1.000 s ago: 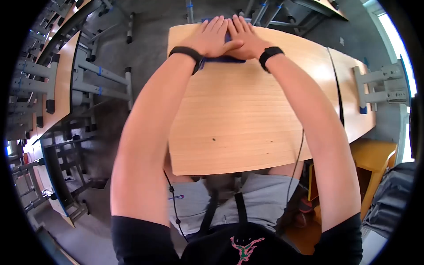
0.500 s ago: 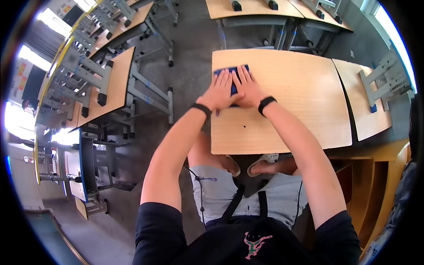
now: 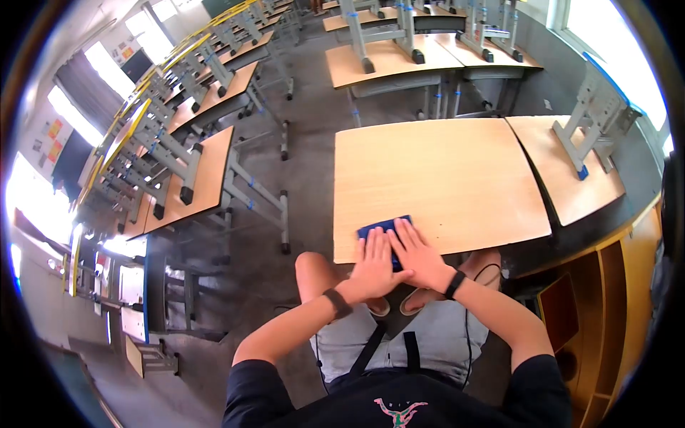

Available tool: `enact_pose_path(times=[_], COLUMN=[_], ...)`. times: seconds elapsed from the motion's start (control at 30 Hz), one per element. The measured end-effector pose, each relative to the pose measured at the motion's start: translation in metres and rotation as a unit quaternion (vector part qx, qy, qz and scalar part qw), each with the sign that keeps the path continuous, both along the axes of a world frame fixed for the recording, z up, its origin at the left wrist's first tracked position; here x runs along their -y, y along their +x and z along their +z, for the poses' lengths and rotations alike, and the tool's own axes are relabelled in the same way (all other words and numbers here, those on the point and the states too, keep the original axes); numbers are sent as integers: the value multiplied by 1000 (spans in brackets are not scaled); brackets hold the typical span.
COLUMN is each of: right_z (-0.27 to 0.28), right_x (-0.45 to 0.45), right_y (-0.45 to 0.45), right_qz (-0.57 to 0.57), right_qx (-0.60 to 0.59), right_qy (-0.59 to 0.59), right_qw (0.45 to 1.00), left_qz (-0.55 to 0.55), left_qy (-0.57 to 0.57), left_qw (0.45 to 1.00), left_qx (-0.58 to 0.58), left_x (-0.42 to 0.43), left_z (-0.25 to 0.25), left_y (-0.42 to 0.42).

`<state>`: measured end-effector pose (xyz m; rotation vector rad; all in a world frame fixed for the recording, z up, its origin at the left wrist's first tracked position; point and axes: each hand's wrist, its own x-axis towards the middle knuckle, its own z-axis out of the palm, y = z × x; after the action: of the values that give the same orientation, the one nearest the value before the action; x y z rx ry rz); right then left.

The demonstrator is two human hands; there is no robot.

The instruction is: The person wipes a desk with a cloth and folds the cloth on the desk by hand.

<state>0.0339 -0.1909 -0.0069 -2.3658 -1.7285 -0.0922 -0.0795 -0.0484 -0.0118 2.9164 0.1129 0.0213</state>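
- Presently bent at both elbows, pressing left grip (image 3: 374,269) and right grip (image 3: 421,260) flat, side by side;
- wide and uncurled, with fingers straight over blue cloth (image 3: 385,225);
- pinning it at the near edge of table (image 3: 442,175), toward the left corner;
- drawn bodyward from the far edge since a second ago.

Dark-blue cloth (image 3: 386,225), tan desktop (image 3: 435,175)
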Motion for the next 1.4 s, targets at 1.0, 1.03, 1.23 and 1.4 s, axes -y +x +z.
enact_pose_path(times=[1.0,1.03,1.23,1.4], right_z=[14,6,-8,-17], right_x=[-38,-38,-43,-42], right_y=[322,334,367,369], right_qz=[-222,-224,-250,-244], right_qx=[-119,-109,-91,-59], right_qy=[-253,-234,-195,-158], right_qw=[934,940,944,955], left_qz=[-103,-95,-91,-84], left_qy=[-146,-149,-142,-116], left_qw=[981,982,984,988], left_qx=[-73,-63,-49,-56], left_x=[-42,-43,-51,-52], left_z=[16,13,13,17], left_y=[356,366,397,401])
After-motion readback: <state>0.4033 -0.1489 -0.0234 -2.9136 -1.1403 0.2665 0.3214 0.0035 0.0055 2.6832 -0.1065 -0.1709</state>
